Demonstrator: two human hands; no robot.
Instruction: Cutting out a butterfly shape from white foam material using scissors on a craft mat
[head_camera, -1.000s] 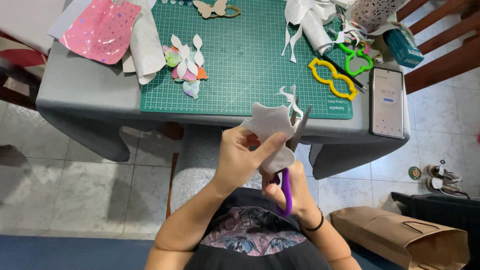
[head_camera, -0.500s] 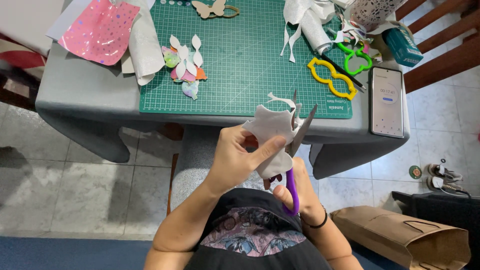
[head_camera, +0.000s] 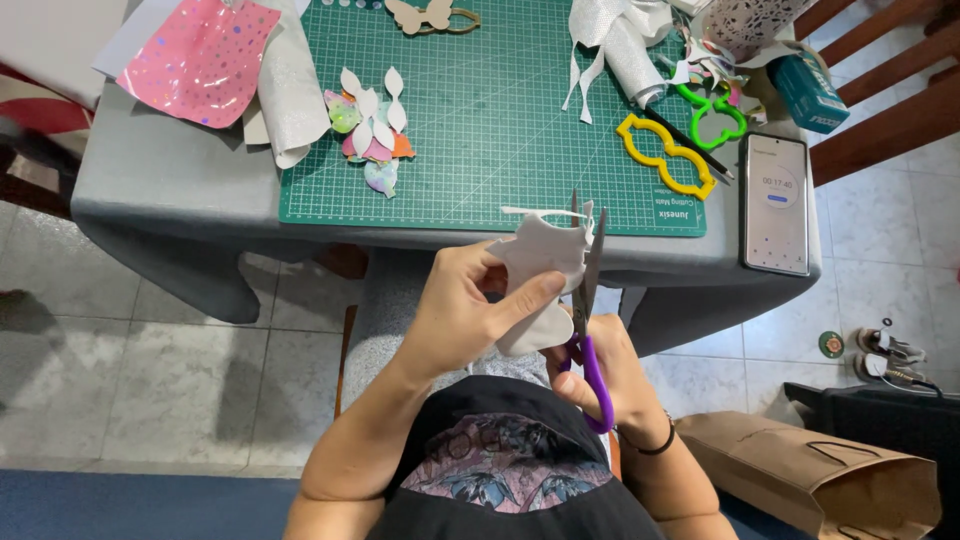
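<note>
- One tabletop (head_camera: 180, 200), grey-clothed, carries one green mat (head_camera: 500, 110); below it on the floor sits one brown bag (head_camera: 810, 470).
- One pink sheet (head_camera: 200, 60) lies at the far left corner, and one phone (head_camera: 775, 200) lies at the right edge.
- Two stencils lie near the phone: one yellow (head_camera: 665, 155), one green (head_camera: 710, 110). A cluster of small cut shapes (head_camera: 368, 130) sits on the mat; I cannot count them exactly.
- Your left hand (head_camera: 460, 310) has its fingers pinched on one white piece (head_camera: 540, 275), held in the air just before the tabletop's near edge.
- Your right hand (head_camera: 600, 375) grips one pair of scissors (head_camera: 588, 300), purple-handled. Their long axis runs away from you, tips toward the mat, blades open narrowly at the piece's right edge.
- Since half a second ago, the scissors stand more upright.
</note>
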